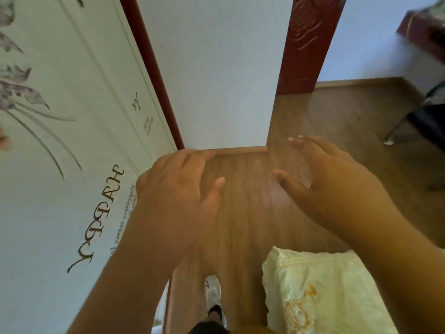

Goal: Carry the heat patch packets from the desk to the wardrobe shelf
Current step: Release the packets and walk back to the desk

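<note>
Frankly, I find no heat patch packets anywhere in view, and no counter or open shelf either, so I cannot place them relative to either hand. Largest on my left is a pale panel point(72, 141), printed with leaves and lettering; it may be the wardrobe door, though I cannot be sure. Ahead, a white wall point(216, 68) meets the wooden floor point(240, 213), with a dark red carved door frame point(305, 44) beyond. A pale yellow embroidered cloth point(320, 292) fills the lower right corner. Both arms reach forward over the floor. My left hand point(178, 194) is spread wide and holds nothing, its fingers near the panel's edge. My right hand point(330, 179) is likewise wide and bare. Below them one white shoe point(213, 290) stands on the boards.

As for handling, I judge such packets to be light, thin and flexible, with slick wrappers that slide against each other. I would pinch a stack across its flat faces, or cup it in both palms, rather than by one corner.
</note>
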`<act>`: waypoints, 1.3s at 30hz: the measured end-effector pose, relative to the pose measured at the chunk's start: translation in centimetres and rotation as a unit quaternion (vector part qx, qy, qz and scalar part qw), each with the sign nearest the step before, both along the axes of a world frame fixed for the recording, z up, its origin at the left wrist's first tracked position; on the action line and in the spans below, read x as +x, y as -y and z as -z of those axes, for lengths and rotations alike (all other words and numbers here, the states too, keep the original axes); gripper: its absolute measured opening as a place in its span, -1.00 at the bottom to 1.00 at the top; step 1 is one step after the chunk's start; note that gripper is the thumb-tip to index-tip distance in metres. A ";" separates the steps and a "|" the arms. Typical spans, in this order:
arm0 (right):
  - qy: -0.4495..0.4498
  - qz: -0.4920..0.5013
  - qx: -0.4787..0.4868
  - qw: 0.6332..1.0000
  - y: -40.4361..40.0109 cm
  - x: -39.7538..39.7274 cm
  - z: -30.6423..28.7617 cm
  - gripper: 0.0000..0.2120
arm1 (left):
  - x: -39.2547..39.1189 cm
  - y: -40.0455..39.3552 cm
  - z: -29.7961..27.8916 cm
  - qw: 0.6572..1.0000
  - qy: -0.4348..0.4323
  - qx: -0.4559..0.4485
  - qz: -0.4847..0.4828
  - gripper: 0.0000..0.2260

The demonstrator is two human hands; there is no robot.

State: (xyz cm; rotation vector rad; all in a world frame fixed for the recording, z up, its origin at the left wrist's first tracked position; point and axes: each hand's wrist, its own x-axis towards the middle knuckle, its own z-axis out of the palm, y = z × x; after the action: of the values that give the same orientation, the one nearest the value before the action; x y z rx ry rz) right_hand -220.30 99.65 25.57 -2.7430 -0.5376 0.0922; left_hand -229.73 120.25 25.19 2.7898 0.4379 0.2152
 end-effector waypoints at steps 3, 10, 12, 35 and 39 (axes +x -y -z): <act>0.022 0.026 -0.012 0.999 -2.3 2.3 -0.8 -0.32 | 4.0 -2.8 -0.2 0.999 0.014 -0.010 0.037 -0.54; 0.036 0.086 -0.014 0.996 -8.5 8.7 -1.1 -0.34 | 12.9 -9.4 -1.0 0.997 -0.006 -0.002 0.080 -0.49; 0.026 0.103 -0.022 0.994 -9.5 10.1 -0.6 -0.32 | 15.3 -10.6 -0.8 0.995 -0.021 0.007 0.095 -0.48; -0.022 0.247 -0.003 0.969 -2.4 36.9 1.0 -0.23 | 48.6 -2.6 -0.9 0.968 -0.083 0.112 0.207 -0.40; -0.007 0.267 -0.018 0.964 0.6 41.7 0.1 -0.25 | 53.8 0.2 -1.2 0.968 -0.053 0.100 0.225 -0.43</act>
State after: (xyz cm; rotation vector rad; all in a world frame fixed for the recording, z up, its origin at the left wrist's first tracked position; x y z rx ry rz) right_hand -178.58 99.04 25.51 -2.8149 0.2207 -0.0114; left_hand -175.92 120.01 26.38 3.0121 -0.2138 0.0043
